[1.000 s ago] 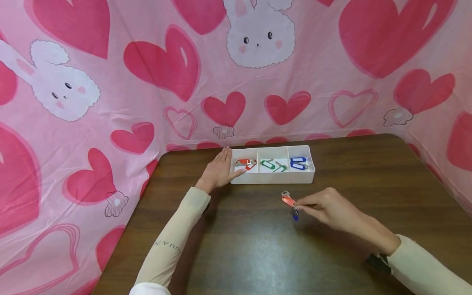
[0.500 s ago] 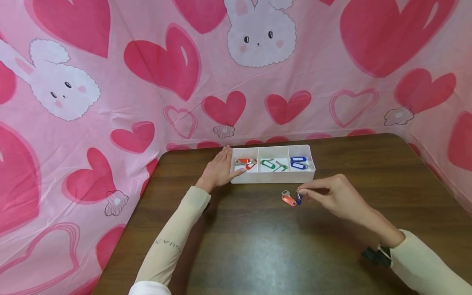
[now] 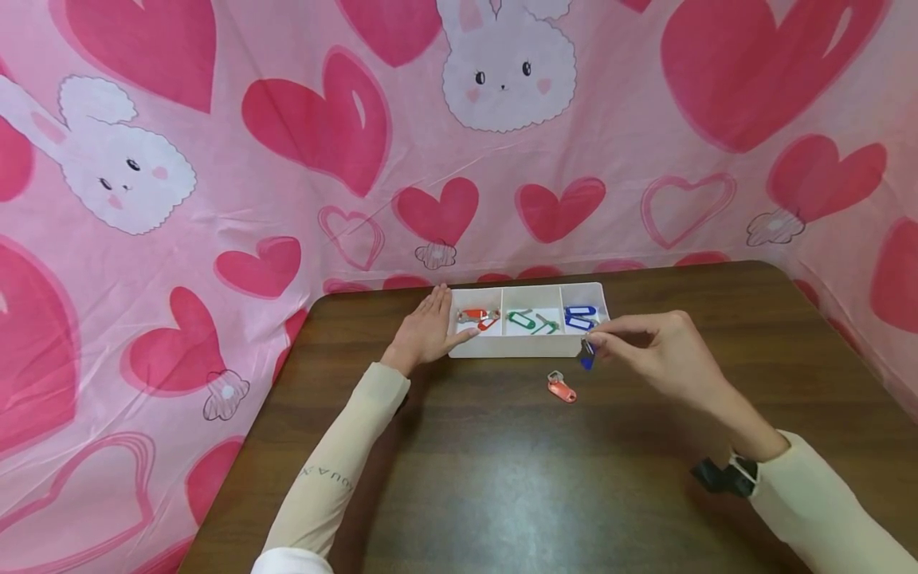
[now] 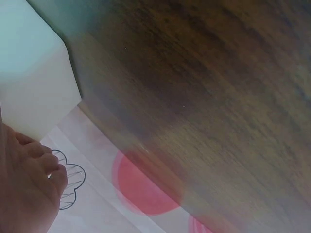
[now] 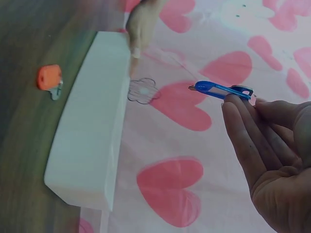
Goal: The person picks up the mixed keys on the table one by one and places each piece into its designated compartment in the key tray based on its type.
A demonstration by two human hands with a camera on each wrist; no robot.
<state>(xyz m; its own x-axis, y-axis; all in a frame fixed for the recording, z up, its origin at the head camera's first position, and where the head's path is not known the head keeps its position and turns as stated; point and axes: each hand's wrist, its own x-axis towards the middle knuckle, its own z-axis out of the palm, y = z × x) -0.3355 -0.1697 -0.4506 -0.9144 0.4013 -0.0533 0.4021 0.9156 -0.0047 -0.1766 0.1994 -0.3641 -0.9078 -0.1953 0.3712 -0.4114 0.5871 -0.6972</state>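
Note:
My right hand (image 3: 670, 351) pinches a blue key tag (image 3: 588, 355) by its metal ring end between thumb and fingertips. The tag hangs in front of the right end of a white three-part tray (image 3: 531, 346); the right wrist view shows its blue body (image 5: 214, 90) with a pale label window. Against the tray's left end lies my left hand (image 3: 425, 328), fingers straight along the side and thumb over the front rim. Orange-red key tags (image 3: 476, 314) lie in the left compartment, green tags (image 3: 521, 320) in the middle one, and blue tags (image 3: 579, 311) in the right.
A loose orange-red key tag (image 3: 562, 389) with a metal clasp lies on the brown wooden table (image 3: 488, 478), just in front of the tray. Behind the table's back edge hangs a pink cloth (image 3: 495, 159) with hearts and rabbits.
My right hand has lifted the blue key tag away from the orange-red one and carried it up and right to the tray's front right corner. The left hand stays put.

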